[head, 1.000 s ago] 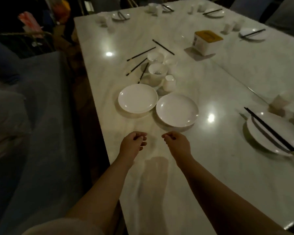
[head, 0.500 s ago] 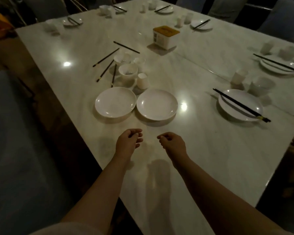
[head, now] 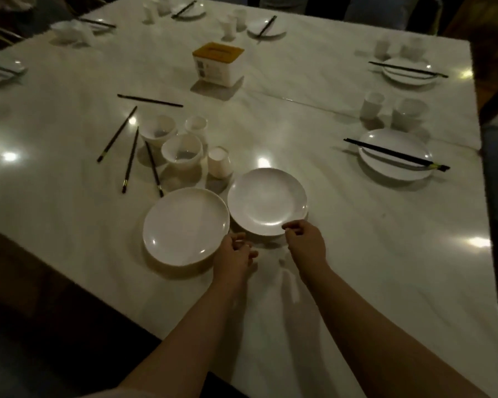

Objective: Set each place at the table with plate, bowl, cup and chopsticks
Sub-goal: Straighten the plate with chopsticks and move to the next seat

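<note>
Two plates side by side, left plate (head: 184, 225) touched at five o'clock by left hand (head: 233, 254), right plate (head: 266, 201) pinched at five o'clock by right hand (head: 306, 244), two bowls (head: 181, 152), two cups (head: 219, 162), four loose chopsticks (head: 130, 159) at eleven o'clock

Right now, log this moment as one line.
left hand: at near round white plate | right hand: gripping far round white plate rim

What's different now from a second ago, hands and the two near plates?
Both hands went forward from over bare table to the plates. The right hand now has fingertips on the near rim of the right plate; the left hand is at the near edge of the left plate. Neither plate looks lifted. Bowls, cups and loose chopsticks lie as before.
</note>
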Motion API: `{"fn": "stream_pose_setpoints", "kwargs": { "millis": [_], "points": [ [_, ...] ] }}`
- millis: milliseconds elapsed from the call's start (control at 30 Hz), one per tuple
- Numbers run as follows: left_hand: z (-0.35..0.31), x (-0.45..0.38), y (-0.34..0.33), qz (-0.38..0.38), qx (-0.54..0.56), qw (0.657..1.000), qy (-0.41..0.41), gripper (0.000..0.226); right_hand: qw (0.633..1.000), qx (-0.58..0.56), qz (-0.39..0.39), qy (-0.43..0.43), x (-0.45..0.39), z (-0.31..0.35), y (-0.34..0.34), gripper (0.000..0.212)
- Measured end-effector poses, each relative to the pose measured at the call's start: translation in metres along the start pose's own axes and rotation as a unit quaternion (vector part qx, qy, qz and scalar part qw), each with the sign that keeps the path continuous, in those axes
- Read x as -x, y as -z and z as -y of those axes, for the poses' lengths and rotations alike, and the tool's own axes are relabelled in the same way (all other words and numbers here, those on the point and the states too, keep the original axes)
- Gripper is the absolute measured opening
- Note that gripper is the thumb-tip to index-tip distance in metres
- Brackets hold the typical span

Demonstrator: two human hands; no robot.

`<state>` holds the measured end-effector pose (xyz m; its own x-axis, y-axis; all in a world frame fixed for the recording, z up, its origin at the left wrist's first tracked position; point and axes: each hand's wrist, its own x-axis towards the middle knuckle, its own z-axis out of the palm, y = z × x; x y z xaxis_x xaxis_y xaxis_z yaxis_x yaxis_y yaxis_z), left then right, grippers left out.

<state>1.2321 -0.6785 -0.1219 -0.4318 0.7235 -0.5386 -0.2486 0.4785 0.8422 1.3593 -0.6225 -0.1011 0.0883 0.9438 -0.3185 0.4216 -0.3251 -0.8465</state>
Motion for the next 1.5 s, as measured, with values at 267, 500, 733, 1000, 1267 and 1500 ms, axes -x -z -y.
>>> {"fn": "stream_pose_setpoints", "kwargs": {
  "millis": [267, 500, 733, 1000, 1267, 1500],
  "points": [
    [-0.001, -0.025, 0.0, 0.039, 0.025, 0.997, 0.059, 0.034, 0.993, 0.016, -0.098, -0.059, -0.006, 0.004, -0.013, 0.03],
    [-0.002, -0.043, -0.014, 0.045, 0.015, 0.996, 0.081, 0.043, 0.986, -0.06, -0.092, -0.128, -0.027, 0.009, -0.013, 0.058],
    [-0.008, -0.04, -0.013, 0.042, 0.007, 0.995, 0.089, 0.035, 0.984, -0.095, -0.078, -0.13, -0.037, 0.002, -0.017, 0.042],
    [-0.053, -0.027, 0.01, -0.002, -0.293, 0.93, -0.222, 0.02, 0.97, -0.102, -0.141, -0.169, -0.02, -0.009, -0.004, 0.03],
    [-0.062, -0.067, 0.009, 0.151, -0.431, 0.854, -0.249, 0.046, 0.973, -0.008, -0.173, -0.152, 0.022, -0.031, 0.009, 0.039],
    [-0.036, -0.059, 0.017, 0.161, -0.441, 0.834, -0.289, 0.045, 0.977, 0.113, -0.143, -0.107, 0.03, -0.044, 0.007, 0.047]
  ]
}}
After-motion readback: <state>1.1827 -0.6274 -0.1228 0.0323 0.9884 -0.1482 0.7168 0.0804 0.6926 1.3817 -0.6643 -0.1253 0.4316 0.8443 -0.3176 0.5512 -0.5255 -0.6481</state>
